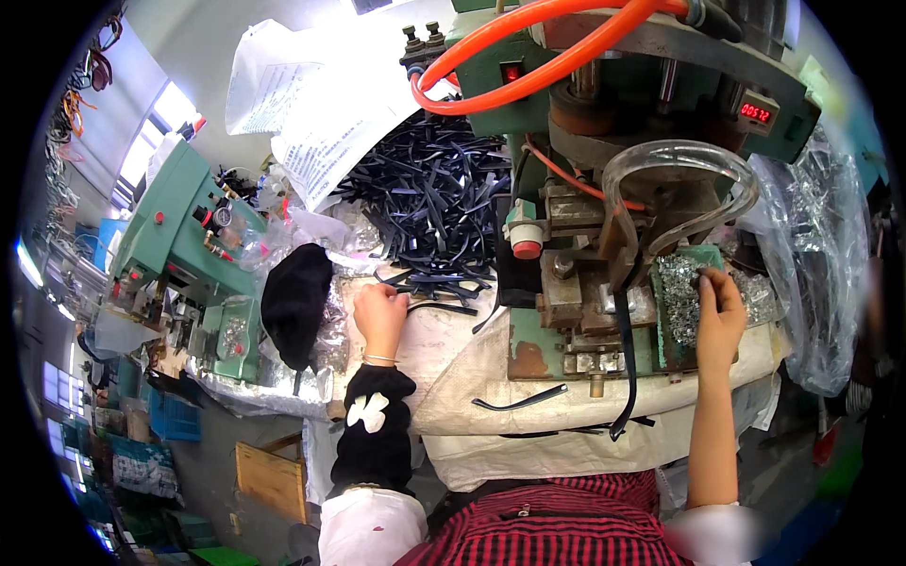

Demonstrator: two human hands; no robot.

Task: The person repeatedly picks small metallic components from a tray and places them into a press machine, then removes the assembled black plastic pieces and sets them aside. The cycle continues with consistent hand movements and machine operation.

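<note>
At the front edge of a large pile of dark eyeglass temples [429, 198], my left hand [380, 316] has its fingers curled closed. One black temple [444, 307] reaches to its fingers and seems gripped there. My right hand [722, 307] is over a green tray [703, 255] of small shiny metal parts [679, 297], thumb and forefinger pinched together; whatever they hold is too small to make out. Between the hands stands a green press machine [590, 340]. A long black temple [625, 363] sticks down out of its clamp area, its curved end hanging toward me.
Loose temples [519, 398] lie on the cream cloth [453, 368] near the front edge. An orange hose [538, 61] loops above, and a clear tube [684, 156] arches over the machine. A black cloth sleeve [296, 302] lies left. Another green machine [175, 226] stands further left; clear plastic bags [816, 264] hang right.
</note>
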